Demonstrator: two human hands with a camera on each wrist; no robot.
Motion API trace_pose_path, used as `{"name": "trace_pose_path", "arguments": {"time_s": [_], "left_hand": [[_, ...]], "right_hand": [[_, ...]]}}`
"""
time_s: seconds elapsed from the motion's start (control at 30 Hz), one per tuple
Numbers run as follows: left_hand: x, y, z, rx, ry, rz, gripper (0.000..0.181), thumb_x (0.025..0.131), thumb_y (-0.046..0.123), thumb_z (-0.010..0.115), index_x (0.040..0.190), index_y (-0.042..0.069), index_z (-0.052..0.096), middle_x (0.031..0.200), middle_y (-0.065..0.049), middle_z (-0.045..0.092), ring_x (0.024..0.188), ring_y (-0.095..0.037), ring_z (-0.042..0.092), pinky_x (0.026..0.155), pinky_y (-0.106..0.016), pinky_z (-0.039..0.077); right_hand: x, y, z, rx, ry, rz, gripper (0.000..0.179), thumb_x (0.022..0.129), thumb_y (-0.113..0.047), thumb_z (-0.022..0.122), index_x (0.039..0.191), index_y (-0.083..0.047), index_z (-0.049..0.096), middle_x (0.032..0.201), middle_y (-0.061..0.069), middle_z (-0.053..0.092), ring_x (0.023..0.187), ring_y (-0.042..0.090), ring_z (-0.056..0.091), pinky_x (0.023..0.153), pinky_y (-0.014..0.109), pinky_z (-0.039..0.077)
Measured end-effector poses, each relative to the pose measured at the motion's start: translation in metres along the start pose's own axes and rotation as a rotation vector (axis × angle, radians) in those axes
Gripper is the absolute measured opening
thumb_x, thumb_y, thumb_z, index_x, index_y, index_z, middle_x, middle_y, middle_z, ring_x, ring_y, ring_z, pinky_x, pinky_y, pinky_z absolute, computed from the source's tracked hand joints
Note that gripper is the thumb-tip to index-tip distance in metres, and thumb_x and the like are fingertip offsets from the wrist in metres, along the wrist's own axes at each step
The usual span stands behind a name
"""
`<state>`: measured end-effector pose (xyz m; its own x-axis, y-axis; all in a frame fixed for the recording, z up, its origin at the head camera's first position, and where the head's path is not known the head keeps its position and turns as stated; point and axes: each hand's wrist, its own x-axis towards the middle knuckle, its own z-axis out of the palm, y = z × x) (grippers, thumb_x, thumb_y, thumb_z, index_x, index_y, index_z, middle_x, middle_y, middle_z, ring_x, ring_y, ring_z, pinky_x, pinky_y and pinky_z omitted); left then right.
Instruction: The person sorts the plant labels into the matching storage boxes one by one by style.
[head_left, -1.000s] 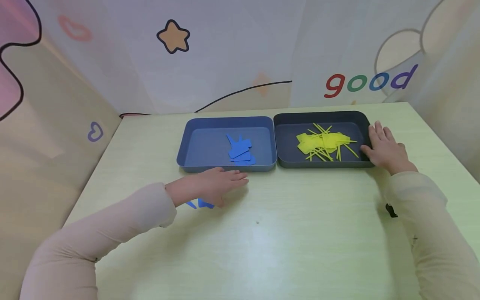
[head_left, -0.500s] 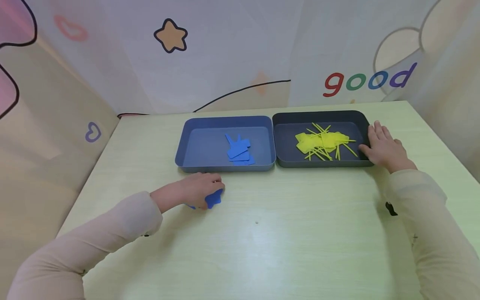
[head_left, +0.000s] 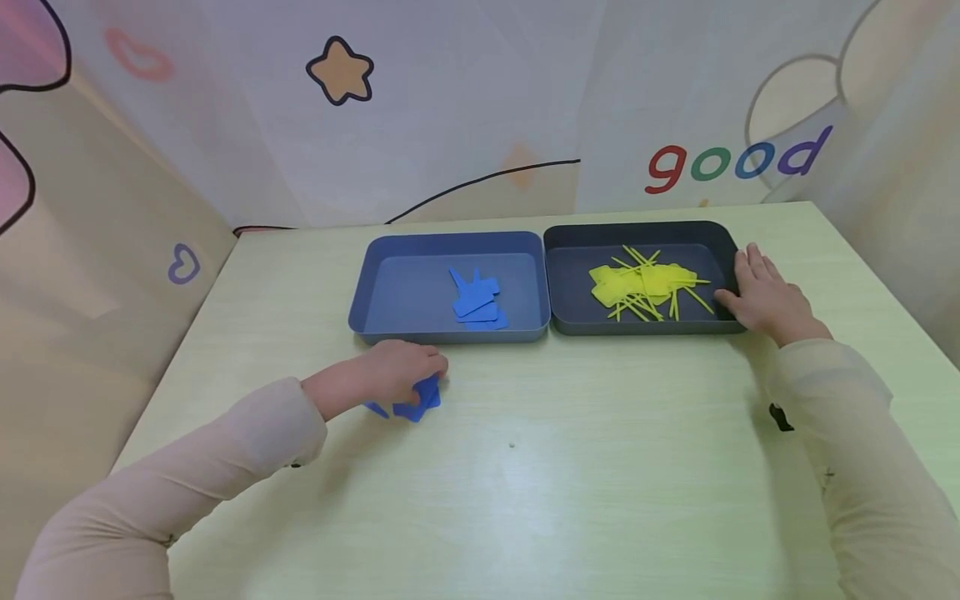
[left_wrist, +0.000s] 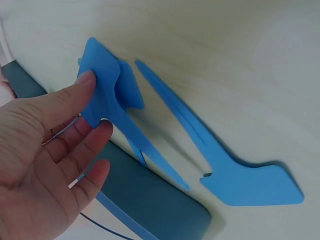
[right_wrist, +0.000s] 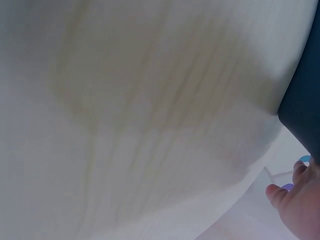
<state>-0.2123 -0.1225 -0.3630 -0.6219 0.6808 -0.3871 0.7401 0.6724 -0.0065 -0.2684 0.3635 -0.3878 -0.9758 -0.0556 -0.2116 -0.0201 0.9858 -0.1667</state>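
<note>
In the left wrist view, my left hand pinches a flat blue plant label by its head, with the thumb on top. A second blue label shows just behind it; whether it is also held cannot be told. Another label lies apart on the table. From the head view, this hand is just in front of the blue-grey tray, where several blue labels lie. My right hand rests against the right end of the dark tray, fingers extended, thumb at its rim.
Several yellow labels lie in a crossed heap in the dark tray. The two trays stand side by side toward the back of the pale table. A printed curtain hangs behind and along the sides.
My left hand has drawn back leftward from over the table, and its fingers have closed on a blue label, now lifted slightly. The right hand stays at the dark tray.
</note>
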Motion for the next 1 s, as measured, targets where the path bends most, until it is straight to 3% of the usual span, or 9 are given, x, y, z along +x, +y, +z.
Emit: {"name": "trace_pose_path", "arguments": {"time_s": [0.2,0.37,0.47,0.63,0.77,0.87,1.0], "left_hand": [[0.002,-0.007,-0.013,-0.102,-0.009,0.035,0.010,0.078,0.013,0.065,0.083,0.017,0.058,0.076,0.006,0.057,0.070,-0.012,0.049,0.063,-0.023,0.042],[0.001,-0.014,-0.035,-0.258,-0.099,0.025,0.010,0.080,0.006,0.062,0.077,0.015,0.060,0.074,0.005,0.057,0.071,-0.013,0.049,0.066,-0.022,0.043],[0.002,-0.020,-0.051,-0.312,-0.103,0.035,0.009,0.080,0.004,0.062,0.078,0.013,0.061,0.075,0.004,0.058,0.070,-0.013,0.049,0.066,-0.022,0.043],[0.011,-0.036,-0.077,-0.456,-0.010,0.052,0.004,0.083,0.006,0.059,0.081,0.010,0.058,0.076,0.000,0.057,0.070,-0.014,0.049,0.065,-0.025,0.040],[0.022,-0.049,-0.091,-0.691,0.092,-0.033,0.003,0.086,0.009,0.056,0.087,0.007,0.055,0.081,-0.005,0.057,0.077,-0.018,0.054,0.067,-0.027,0.040],[0.030,-0.057,-0.096,-0.861,0.182,-0.074,0.007,0.088,0.009,0.052,0.092,0.004,0.051,0.084,-0.008,0.057,0.083,-0.021,0.057,0.072,-0.028,0.042],[0.045,-0.065,-0.093,-1.026,0.284,-0.109,0.011,0.088,0.008,0.051,0.096,0.001,0.049,0.081,-0.006,0.056,0.083,-0.019,0.059,0.074,-0.026,0.046]], "right_hand": [[0.000,0.001,0.000,0.008,-0.008,0.003,0.085,0.090,-0.053,0.026,0.136,0.008,-0.012,0.140,0.027,-0.021,0.130,0.046,-0.007,0.096,0.067,0.009],[0.001,0.003,0.000,0.011,-0.006,0.011,0.087,0.089,-0.055,0.026,0.136,0.008,-0.012,0.140,0.027,-0.021,0.130,0.045,-0.006,0.095,0.067,0.010],[0.001,0.004,-0.001,0.011,-0.007,0.014,0.087,0.089,-0.056,0.026,0.136,0.008,-0.012,0.140,0.028,-0.020,0.130,0.045,-0.007,0.094,0.068,0.010],[0.000,0.004,-0.001,0.012,-0.007,0.015,0.088,0.088,-0.057,0.025,0.136,0.008,-0.012,0.140,0.027,-0.021,0.130,0.045,-0.007,0.093,0.069,0.010],[-0.001,0.002,-0.001,0.025,-0.013,0.012,0.088,0.088,-0.057,0.024,0.136,0.007,-0.013,0.140,0.027,-0.021,0.130,0.045,-0.007,0.094,0.068,0.010],[0.000,0.001,0.000,0.032,-0.013,0.015,0.089,0.088,-0.058,0.025,0.136,0.007,-0.013,0.140,0.027,-0.021,0.130,0.046,-0.006,0.094,0.068,0.010],[0.001,0.001,0.000,0.034,-0.002,0.021,0.088,0.088,-0.057,0.025,0.136,0.007,-0.013,0.140,0.027,-0.021,0.130,0.046,-0.006,0.095,0.067,0.010]]}}
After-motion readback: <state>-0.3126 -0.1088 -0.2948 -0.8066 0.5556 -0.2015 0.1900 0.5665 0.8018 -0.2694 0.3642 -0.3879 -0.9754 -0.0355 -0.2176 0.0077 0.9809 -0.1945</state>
